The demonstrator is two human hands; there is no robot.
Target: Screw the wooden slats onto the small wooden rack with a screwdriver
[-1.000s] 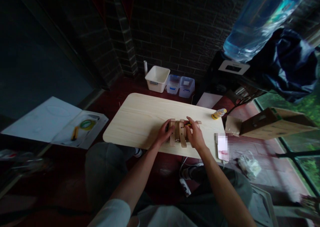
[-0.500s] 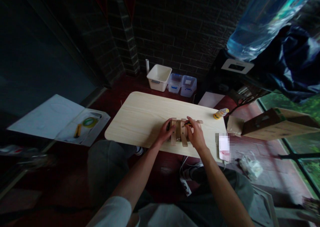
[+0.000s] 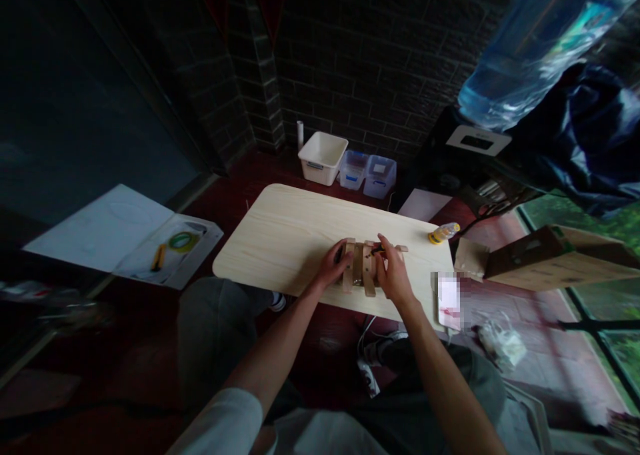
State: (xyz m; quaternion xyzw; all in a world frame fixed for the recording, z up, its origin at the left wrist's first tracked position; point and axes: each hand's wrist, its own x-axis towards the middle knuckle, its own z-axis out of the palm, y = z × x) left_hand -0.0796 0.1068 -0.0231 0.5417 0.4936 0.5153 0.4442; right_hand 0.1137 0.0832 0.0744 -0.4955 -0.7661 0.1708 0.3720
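On the pale wooden table (image 3: 280, 235) lies a small wooden assembly (image 3: 358, 265) made of light slats with a brownish middle part. My left hand (image 3: 332, 265) grips its left side, fingers wrapped round the edge. At the right side, my right hand (image 3: 393, 268) pinches a small black and yellow tool (image 3: 379, 247), its dark tip pointing left over the slats. The tip's exact contact is too small to make out.
A yellow-capped clear bottle (image 3: 443, 233) and a phone (image 3: 449, 301) are at the table's right end. Beyond the far edge stand a white basket (image 3: 323, 159) and two clear bins (image 3: 380, 176). An open white case (image 3: 173, 251) is at left, a cardboard box (image 3: 555, 258) at right.
The view has shifted slightly. Both hands remain at the wooden assembly, and the right fingers with the tool have moved only a little.
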